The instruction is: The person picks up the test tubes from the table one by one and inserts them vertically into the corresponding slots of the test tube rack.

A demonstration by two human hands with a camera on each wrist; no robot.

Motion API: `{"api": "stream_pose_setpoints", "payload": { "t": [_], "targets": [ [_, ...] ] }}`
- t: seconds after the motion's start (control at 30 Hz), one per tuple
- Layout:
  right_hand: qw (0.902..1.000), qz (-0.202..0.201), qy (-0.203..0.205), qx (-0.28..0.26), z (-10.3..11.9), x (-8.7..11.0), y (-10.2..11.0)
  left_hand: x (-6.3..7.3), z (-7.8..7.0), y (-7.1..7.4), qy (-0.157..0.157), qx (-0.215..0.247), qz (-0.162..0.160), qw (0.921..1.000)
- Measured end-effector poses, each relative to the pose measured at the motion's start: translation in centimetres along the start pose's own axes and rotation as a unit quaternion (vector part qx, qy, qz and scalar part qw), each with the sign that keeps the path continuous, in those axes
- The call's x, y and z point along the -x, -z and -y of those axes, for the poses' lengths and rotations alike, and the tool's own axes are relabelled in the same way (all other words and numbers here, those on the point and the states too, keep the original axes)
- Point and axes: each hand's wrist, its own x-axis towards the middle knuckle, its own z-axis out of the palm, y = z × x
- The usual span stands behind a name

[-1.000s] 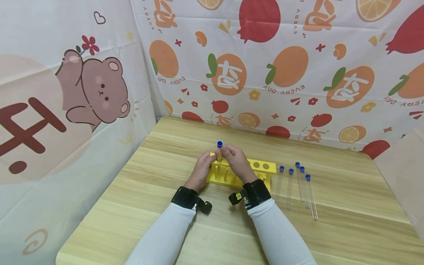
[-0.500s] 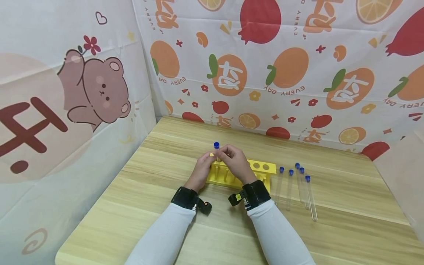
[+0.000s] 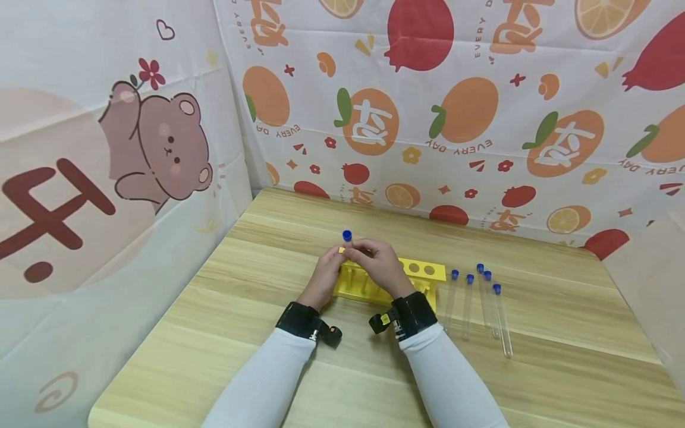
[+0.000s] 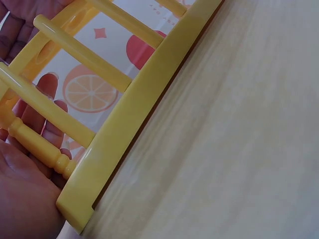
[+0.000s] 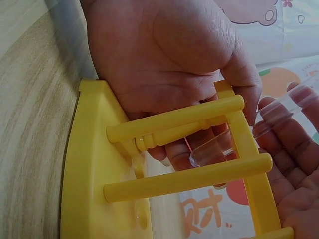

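L hand (image 3: 323,274) wraps L end of yellow rack (image 3: 357,292), fingers curled behind end post (image 4: 37,143); rack stands upright on table (image 3: 556,333). Tube (image 5: 214,149), blue cap (image 3: 347,235) up, is near rack's L end; per R wrist cam, tip is thru top plate (image 3: 439,273), above base (image 4: 114,137). R hand (image 3: 378,264) pinches tube below cap, thumb & fingertips nearly tog. R of rack: 5 tubes (image 3: 470,279) w/ blue caps lying on table, cap ends away from person.

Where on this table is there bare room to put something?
Bare table lies left of the left hand, behind the yellow rack up to the fruit-print cloth, and right of the loose tubes. Crowded: around the right hand, and between rack and tubes.
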Motion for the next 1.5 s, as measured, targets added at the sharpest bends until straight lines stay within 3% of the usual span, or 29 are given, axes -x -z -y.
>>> {"api": "stream_pose_setpoints", "payload": {
  "t": [0.4, 0.83, 1.27, 1.5],
  "targets": [
    [0.9999, -0.009, 0.002, -0.008, 0.0, 0.01, -0.08, -0.16, 0.06, -0.06, 0.011, -0.008, -0.002, 0.9999],
    [0.9997, -0.017, -0.013, -0.01, 0.03, 0.07, -0.05, 0.0, -0.01, -0.12, 0.003, -0.009, -0.008, 0.9999],
    [0.9969, 0.013, 0.059, -0.05, -0.01, 0.13, 0.19, 0.16, -0.18, -0.19, 0.019, 0.0, -0.008, 0.9998],
    [0.9953, 0.03, 0.056, -0.074, 0.3, 0.34, 0.37, 0.23, -0.26, -0.17, 0.021, -0.008, -0.01, 0.9997]
  ]
}}
